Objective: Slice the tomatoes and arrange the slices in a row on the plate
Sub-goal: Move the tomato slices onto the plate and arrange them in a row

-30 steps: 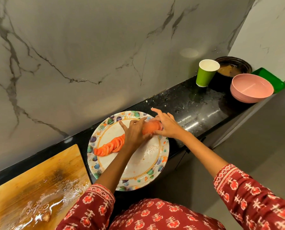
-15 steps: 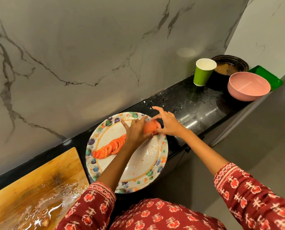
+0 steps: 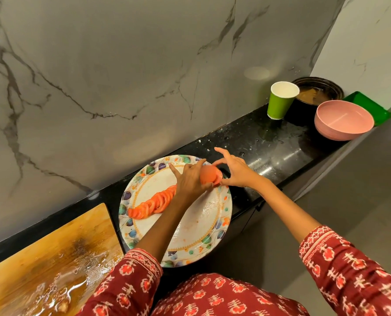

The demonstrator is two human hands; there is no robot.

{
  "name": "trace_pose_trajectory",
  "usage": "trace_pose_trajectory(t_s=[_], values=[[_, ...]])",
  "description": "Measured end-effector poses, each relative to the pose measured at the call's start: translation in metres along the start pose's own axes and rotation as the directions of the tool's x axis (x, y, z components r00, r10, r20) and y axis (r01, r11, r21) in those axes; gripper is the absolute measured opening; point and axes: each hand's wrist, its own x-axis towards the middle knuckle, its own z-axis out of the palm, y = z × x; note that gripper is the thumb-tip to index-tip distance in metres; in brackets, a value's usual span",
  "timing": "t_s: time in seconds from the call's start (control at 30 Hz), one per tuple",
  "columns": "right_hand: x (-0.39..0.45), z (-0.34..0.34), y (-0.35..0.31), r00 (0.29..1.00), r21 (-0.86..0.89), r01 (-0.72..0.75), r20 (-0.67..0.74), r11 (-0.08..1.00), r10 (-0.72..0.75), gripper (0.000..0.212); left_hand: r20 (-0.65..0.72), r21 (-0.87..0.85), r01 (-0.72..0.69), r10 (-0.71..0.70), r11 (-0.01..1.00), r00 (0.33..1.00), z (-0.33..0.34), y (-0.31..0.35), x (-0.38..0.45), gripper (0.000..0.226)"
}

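**Fanning the sliced tomato along the plate**

Black stone counter against a marble wall, seen from the head camera. At the near left lies a wet wooden cutting board; at the far right stand a green paper cup, a pink bowl, a dark pot and a green tray. Between them, slightly overhanging the counter edge, sits the patterned plate.

On the plate a row of slices runs diagonally from the near-left rim toward the far right, each slice overlapping the next. At the row's far-right end the remaining sliced tomato is held between both hands, just over the plate's far rim. The left hand cups it from the row side, fingers curled around it; the right hand pinches its outer end with thumb and a fingertip, the other fingers spread and raised.

The decisive relation: the row's long axis points straight at the held tomato, which the left hand separates from the last laid slice. Extending the row probably means tipping the slices leftward along that same diagonal, with little rim space left.
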Motion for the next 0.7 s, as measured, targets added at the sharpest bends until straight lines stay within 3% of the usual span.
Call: trace_pose_trajectory(t_s=[0.27, 0.4, 0.57, 0.7], values=[[0.005, 0.002, -0.005, 1.000, -0.002, -0.017, 0.002, 1.000, 0.017, 0.098, -0.020, -0.035, 0.034, -0.035, 0.999, 0.999, -0.002, 0.006, -0.005, 0.076], [0.003, 0.005, -0.001, 1.000, 0.016, -0.022, -0.018, 1.000, 0.023, 0.098, -0.024, -0.054, 0.026, -0.027, 0.998, 0.999, -0.002, 0.006, -0.009, 0.087], [0.000, 0.007, 0.002, 0.992, 0.221, -0.058, -0.099, 0.974, 0.082, 0.094, -0.203, -0.281, 0.073, -0.134, 0.957, 0.970, -0.004, -0.013, -0.027, 0.072], [0.004, 0.007, -0.006, 0.954, 0.305, -0.065, -0.261, 0.950, 0.149, 0.074, -0.412, -0.480, 0.076, -0.301, 0.874, 0.860, -0.005, -0.040, -0.056, 0.039]])
